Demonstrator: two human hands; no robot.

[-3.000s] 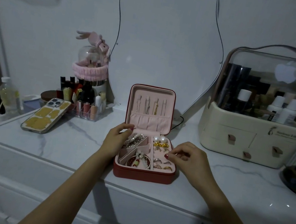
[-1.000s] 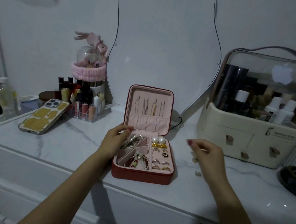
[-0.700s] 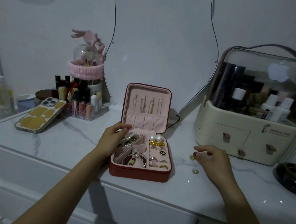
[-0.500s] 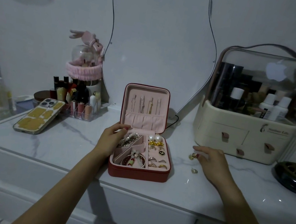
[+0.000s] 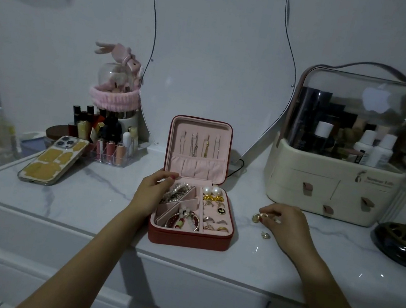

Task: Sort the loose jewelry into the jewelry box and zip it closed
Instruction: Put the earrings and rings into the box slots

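We see a phone (image 5: 53, 162) lying at the left of the marble tabletop (image 5: 90, 189). Our left hand (image 5: 151, 193) grips the open jewelry box (image 5: 188, 236) by its left wall. Right of the box, our right hand (image 5: 282, 223) pinches a small gold earring (image 5: 264, 216); another gold piece (image 5: 265, 235) lies loose beside it.

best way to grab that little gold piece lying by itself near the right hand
Pinch the small gold piece across its sides with thumb and forefinger, coming straight down. It lies low on the marble top, apart from the jewelry box, just left of the right hand.
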